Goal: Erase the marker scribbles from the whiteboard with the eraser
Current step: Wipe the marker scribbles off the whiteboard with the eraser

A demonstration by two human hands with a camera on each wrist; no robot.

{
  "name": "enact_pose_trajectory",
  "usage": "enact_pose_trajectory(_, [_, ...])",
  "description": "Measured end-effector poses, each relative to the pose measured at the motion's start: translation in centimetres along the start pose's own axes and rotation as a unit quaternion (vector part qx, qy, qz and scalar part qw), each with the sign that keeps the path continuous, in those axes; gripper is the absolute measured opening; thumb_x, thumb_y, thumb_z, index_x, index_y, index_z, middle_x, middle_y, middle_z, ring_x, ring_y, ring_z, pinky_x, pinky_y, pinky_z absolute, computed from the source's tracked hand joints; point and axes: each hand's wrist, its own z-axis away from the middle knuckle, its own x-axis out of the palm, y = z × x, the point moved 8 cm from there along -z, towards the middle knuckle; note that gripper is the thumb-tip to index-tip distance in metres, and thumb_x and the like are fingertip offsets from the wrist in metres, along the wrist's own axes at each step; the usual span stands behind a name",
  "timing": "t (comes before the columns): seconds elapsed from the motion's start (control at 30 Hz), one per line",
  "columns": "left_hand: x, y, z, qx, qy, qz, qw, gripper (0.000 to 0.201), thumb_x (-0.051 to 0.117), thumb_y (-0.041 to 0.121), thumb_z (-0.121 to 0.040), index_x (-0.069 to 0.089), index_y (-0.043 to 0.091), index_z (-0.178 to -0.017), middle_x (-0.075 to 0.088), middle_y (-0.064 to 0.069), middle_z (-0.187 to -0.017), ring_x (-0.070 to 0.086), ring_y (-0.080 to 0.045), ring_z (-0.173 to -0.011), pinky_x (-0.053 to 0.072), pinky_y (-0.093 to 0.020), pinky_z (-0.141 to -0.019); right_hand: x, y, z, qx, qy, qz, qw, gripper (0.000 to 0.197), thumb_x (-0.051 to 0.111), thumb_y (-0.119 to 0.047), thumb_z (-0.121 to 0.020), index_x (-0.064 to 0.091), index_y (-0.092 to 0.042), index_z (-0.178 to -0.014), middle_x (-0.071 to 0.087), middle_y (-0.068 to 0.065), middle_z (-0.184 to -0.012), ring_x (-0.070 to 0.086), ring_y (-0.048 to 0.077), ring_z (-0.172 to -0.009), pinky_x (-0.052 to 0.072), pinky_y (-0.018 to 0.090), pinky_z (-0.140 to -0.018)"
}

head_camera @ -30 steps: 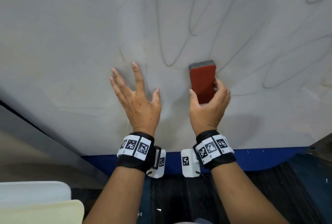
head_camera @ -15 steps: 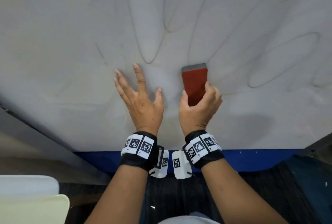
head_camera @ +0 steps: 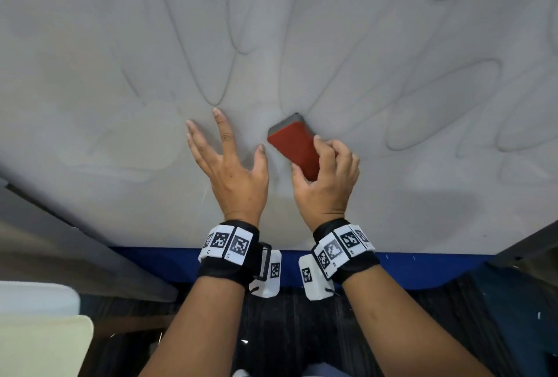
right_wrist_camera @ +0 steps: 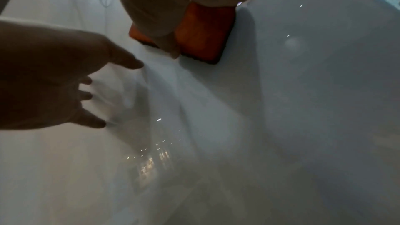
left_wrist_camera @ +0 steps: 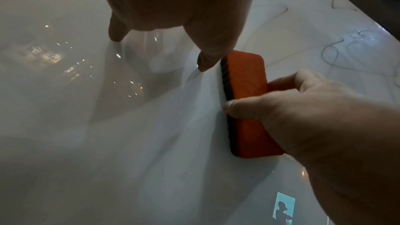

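The whiteboard (head_camera: 90,74) fills the head view, with grey looping marker scribbles (head_camera: 437,98) over its upper and right parts. My right hand (head_camera: 323,171) grips a red eraser (head_camera: 294,142) with a dark felt face, tilted with its top toward the left and pressed flat on the board. In the left wrist view the eraser (left_wrist_camera: 246,91) lies under the right hand's thumb and fingers. My left hand (head_camera: 229,159) rests beside it with fingers spread and straight, fingertips touching the board. The right wrist view shows the eraser (right_wrist_camera: 203,35) partly hidden by my thumb.
A blue strip (head_camera: 422,268) runs along the board's lower edge. Dark floor (head_camera: 287,331) lies below it. A pale chair or table corner (head_camera: 39,340) sits at the lower left. The board's left area (head_camera: 75,135) shows only faint smears.
The eraser slid down and left over the board and tilted its top to the left. The left hand stayed planted beside it.
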Motion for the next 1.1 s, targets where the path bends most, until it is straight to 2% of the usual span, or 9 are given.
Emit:
enact_pose_trajectory(0.07, [0.0, 0.0, 0.0, -0.005, -0.004, 0.001, 1.0, 0.087, 0.069, 0.032, -0.088, 0.017, 0.026, -0.157, -0.002, -0.018, -0.163, 0.003, -0.038, -0.149, 0.018, -0.034, -0.111, -0.9, 1.4, -0.3, 0.023, 0.029, -0.013, 0.999, 0.062, 0.078, -0.026, -0.072, 0.048, -0.018, -0.125, 0.057, 0.016, -0.115, 0.048, 0.028, -0.104, 0.043, 0.044, -0.09])
enact_pose_trajectory(0.2, [0.0, -0.1, 0.0, 0.006, -0.014, -0.009, 1.0, 0.087, 0.069, 0.033, -0.088, 0.016, 0.027, -0.157, -0.002, -0.018, -0.163, 0.004, -0.038, -0.149, 0.028, -0.038, -0.107, -1.3, 2.2, 0.3, 0.141, 0.093, -0.04, 0.985, 0.065, 0.079, -0.024, -0.072, 0.048, -0.011, -0.128, 0.054, 0.02, -0.119, 0.047, 0.03, -0.109, 0.045, 0.05, -0.091])
enact_pose_trajectory(0.37, [0.4, -0.4, 0.2, 0.016, -0.018, -0.009, 1.0, 0.086, 0.069, 0.026, -0.088, 0.017, 0.023, -0.157, -0.002, -0.022, -0.162, 0.004, -0.041, -0.148, 0.025, -0.053, -0.117, 0.9, -1.7, 0.6, -0.017, -0.01, 0.028, 0.999, 0.06, 0.079, -0.025, -0.071, 0.051, -0.022, -0.124, 0.053, 0.009, -0.114, 0.049, 0.027, -0.101, 0.044, 0.044, -0.085])
enact_pose_trajectory(0.53, [0.4, -0.5, 0.0, 0.037, -0.017, -0.019, 0.999, 0.083, 0.07, 0.032, -0.088, 0.023, 0.019, -0.156, 0.005, -0.026, -0.16, 0.011, -0.044, -0.146, 0.02, -0.055, -0.118, -1.9, 2.0, -0.2, 0.116, 0.115, -0.015, 0.986, 0.065, 0.077, -0.028, -0.076, 0.044, -0.015, -0.13, 0.051, 0.018, -0.119, 0.048, 0.029, -0.108, 0.048, 0.053, -0.089])
enact_pose_trajectory(0.6, [0.4, -0.2, 0.0, 0.046, -0.021, -0.024, 0.998, 0.083, 0.07, 0.029, -0.088, 0.024, 0.019, -0.156, 0.006, -0.025, -0.16, 0.011, -0.044, -0.146, 0.021, -0.056, -0.117, -1.7, 1.6, -0.2, 0.117, 0.113, -0.009, 0.987, 0.064, 0.076, -0.028, -0.076, 0.044, -0.014, -0.13, 0.051, 0.019, -0.118, 0.048, 0.03, -0.107, 0.049, 0.053, -0.089])
enact_pose_trajectory(0.77, [1.4, 1.5, 0.6, 0.08, -0.047, -0.044, 0.995, 0.09, 0.072, 0.03, -0.087, 0.015, 0.027, -0.157, -0.001, -0.018, -0.163, -0.002, -0.033, -0.151, 0.022, -0.069, -0.111, -1.7, 0.9, -0.7, -0.013, 0.035, 0.05, 0.998, 0.059, 0.074, -0.027, -0.075, 0.049, -0.017, -0.128, 0.051, 0.013, -0.115, 0.049, 0.029, -0.098, 0.045, 0.044, -0.087])
enact_pose_trajectory(0.93, [2.5, 2.5, 1.2, 0.063, -0.067, -0.051, 0.994, 0.106, 0.07, 0.047, -0.085, -0.004, 0.026, -0.157, -0.014, -0.011, -0.163, -0.017, -0.025, -0.15, 0.013, -0.066, -0.115, -5.5, 5.8, -2.3, 0.113, 0.157, -0.01, 0.981, 0.065, 0.076, -0.027, -0.078, 0.044, -0.011, -0.132, 0.051, 0.023, -0.119, 0.048, 0.033, -0.109, 0.049, 0.053, -0.09])
enact_pose_trajectory(1.0, [3.1, 3.4, 1.7, 0.052, -0.065, -0.054, 0.995, 0.109, 0.069, 0.051, -0.085, -0.007, 0.021, -0.157, -0.015, -0.014, -0.163, -0.018, -0.024, -0.149, 0.013, -0.063, -0.117, -5.1, 5.5, -2.1, 0.095, 0.134, 0.002, 0.986, 0.065, 0.076, -0.027, -0.077, 0.045, -0.011, -0.131, 0.052, 0.023, -0.118, 0.047, 0.031, -0.108, 0.047, 0.05, -0.091])
enact_pose_trajectory(1.1, [4.2, 5.1, 2.8, 0.049, -0.062, -0.055, 0.995, 0.105, 0.068, 0.044, -0.088, -0.008, 0.019, -0.157, -0.013, -0.017, -0.163, -0.016, -0.029, -0.15, 0.016, -0.062, -0.117, -4.2, 5.0, -1.3, 0.006, 0.026, 0.036, 0.999, 0.063, 0.078, -0.026, -0.074, 0.048, -0.017, -0.129, 0.052, 0.014, -0.116, 0.048, 0.028, -0.102, 0.044, 0.044, -0.089])
